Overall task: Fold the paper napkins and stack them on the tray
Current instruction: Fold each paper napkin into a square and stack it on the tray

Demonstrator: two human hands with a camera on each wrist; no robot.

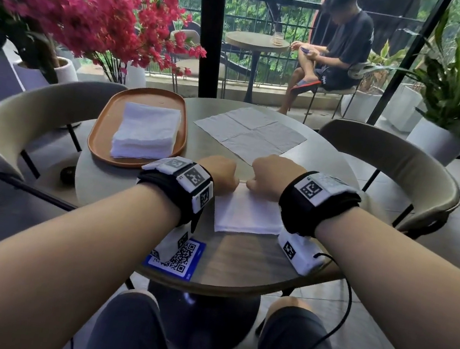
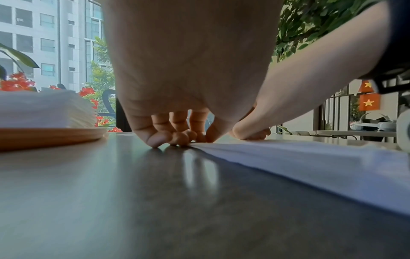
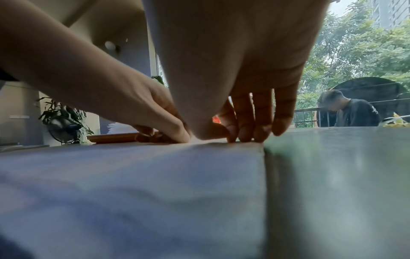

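Note:
A folded white napkin (image 1: pixel 246 215) lies on the round table (image 1: pixel 239 270) in front of me. My left hand (image 1: pixel 218 172) and right hand (image 1: pixel 269 177) meet at its far edge, both with fingers curled. In the left wrist view the left hand (image 2: pixel 193 140) pinches the napkin (image 2: pixel 310 161) at its far left corner. In the right wrist view the right hand (image 3: pixel 221 137) pinches the far edge of the napkin (image 3: pixel 155 184), thumb against fingertips. An orange tray (image 1: pixel 102 127) at the left holds a stack of folded napkins (image 1: pixel 146 133). An unfolded napkin (image 1: pixel 249 135) lies flat at the table's far side.
A blue QR card (image 1: pixel 179 256) lies near the table's front edge. Curved chairs stand at the left (image 1: pixel 23 121) and right (image 1: pixel 395 165). Potted plants flank the table. A person (image 1: pixel 335 47) sits beyond the glass on the balcony.

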